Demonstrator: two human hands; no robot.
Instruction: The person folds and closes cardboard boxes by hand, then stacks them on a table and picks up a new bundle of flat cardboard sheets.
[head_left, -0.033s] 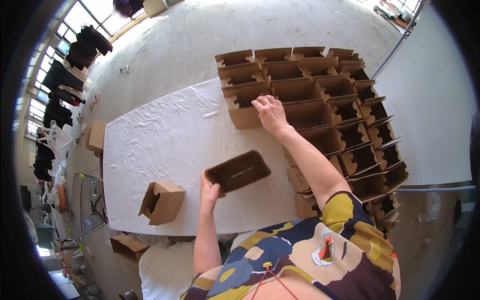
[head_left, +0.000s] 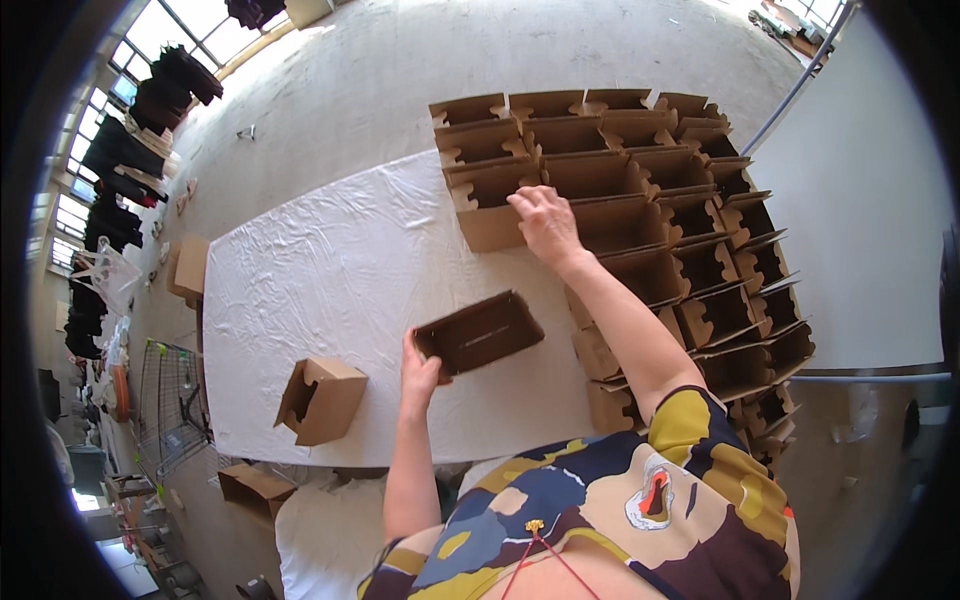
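My left hand (head_left: 420, 370) grips the left end of an open brown cardboard box (head_left: 480, 335), its thumb on the near side and fingers on the outer wall. The box is tilted, so its dark inside shows, with a pale seam on the bottom. My right hand (head_left: 547, 225) reaches over to the grouped boxes, fingers bent and closed at the right rim of the nearest left-hand box (head_left: 493, 230). The fingertips' exact hold is partly hidden. A single cardboard box (head_left: 335, 402) rests on the table to the left of my left hand, its notched opening turned left.
Several open cardboard boxes (head_left: 605, 215) with notched flaps stand packed in rows along the right side. White sheeting (head_left: 310, 265) covers the table. A wire rack (head_left: 175, 405) and another carton (head_left: 255, 490) stand beyond its left side. A white panel (head_left: 860, 220) rises at right.
Very little differs. The box in my left hand is slightly higher in the picture, and the whole view has shifted a touch. Both hands keep the same hold.
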